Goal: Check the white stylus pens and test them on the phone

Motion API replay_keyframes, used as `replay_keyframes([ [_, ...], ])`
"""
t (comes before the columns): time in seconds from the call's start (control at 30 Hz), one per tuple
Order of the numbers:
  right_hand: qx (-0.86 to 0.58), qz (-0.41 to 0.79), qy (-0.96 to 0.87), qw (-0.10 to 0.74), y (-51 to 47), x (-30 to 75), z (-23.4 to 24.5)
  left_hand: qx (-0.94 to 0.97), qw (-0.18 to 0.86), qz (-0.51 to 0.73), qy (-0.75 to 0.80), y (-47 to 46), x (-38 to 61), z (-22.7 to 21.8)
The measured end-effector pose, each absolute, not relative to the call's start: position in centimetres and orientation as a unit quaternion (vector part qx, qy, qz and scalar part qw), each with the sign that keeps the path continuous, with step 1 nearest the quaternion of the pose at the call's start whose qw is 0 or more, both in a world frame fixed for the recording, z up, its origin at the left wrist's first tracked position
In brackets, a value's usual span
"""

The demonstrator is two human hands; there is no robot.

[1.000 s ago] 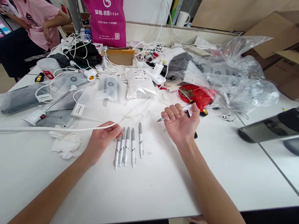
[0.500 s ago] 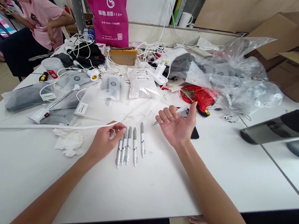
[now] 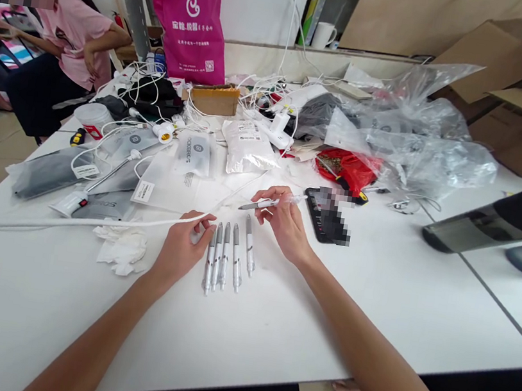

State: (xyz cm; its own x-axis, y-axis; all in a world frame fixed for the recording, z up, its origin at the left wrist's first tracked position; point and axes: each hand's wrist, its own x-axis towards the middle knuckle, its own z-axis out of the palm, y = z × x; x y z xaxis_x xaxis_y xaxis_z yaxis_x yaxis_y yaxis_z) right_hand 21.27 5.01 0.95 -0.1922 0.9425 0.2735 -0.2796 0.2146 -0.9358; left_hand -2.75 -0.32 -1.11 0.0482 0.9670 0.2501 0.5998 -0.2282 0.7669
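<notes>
The right hand (image 3: 285,223) pinches a slim silver pen (image 3: 267,204) just above a row of matching pens (image 3: 225,258), which a slip could scatter. The left hand (image 3: 179,250) curls against a white cable (image 3: 92,222), its grip unclear.

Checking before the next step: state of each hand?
Left hand: loosely curled at a white cable, grip unclear.
Right hand: closed, holding a silver-tipped pen.

Row of pens (image 3: 228,257): five silver-and-white pens side by side, slightly fanned, lying on the white surface (image 3: 271,333), lower centre of the frame.
Held pen (image 3: 265,204): similar, raised, level, grey tip pointing left, just above the row.
White cable (image 3: 92,223): thick, running from the left edge toward the row.
</notes>
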Motion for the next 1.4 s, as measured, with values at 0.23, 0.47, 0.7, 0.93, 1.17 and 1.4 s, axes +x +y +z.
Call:
replay_keyframes([
  [0.23,-0.338,0.444,-0.680,0.476,3.9,21.2,1.2,0.693,0.223,0.363,0.582,-0.2,-2.7,-1.0],
  [0.47,-0.319,0.368,-0.756,0.438,3.5,20.8,0.3,0.698,0.215,0.375,0.571,0.0,-2.9,-1.2],
  [0.7,-0.317,0.252,-0.827,0.390,4.0,21.6,-0.6,0.715,0.180,0.299,0.605,0.0,-3.2,-0.8],
  [0.93,-0.319,0.134,-0.866,0.362,3.8,21.5,-0.4,0.654,0.314,0.288,0.625,-0.8,-3.0,1.3],
  [1.17,-0.237,0.201,-0.847,0.430,3.1,21.2,0.4,0.407,0.603,0.472,0.498,-0.5,-3.5,3.1],
  [1.4,-0.238,0.455,-0.672,0.533,1.7,19.4,2.1,0.357,0.616,0.507,0.486,-1.0,-1.5,1.1],
])
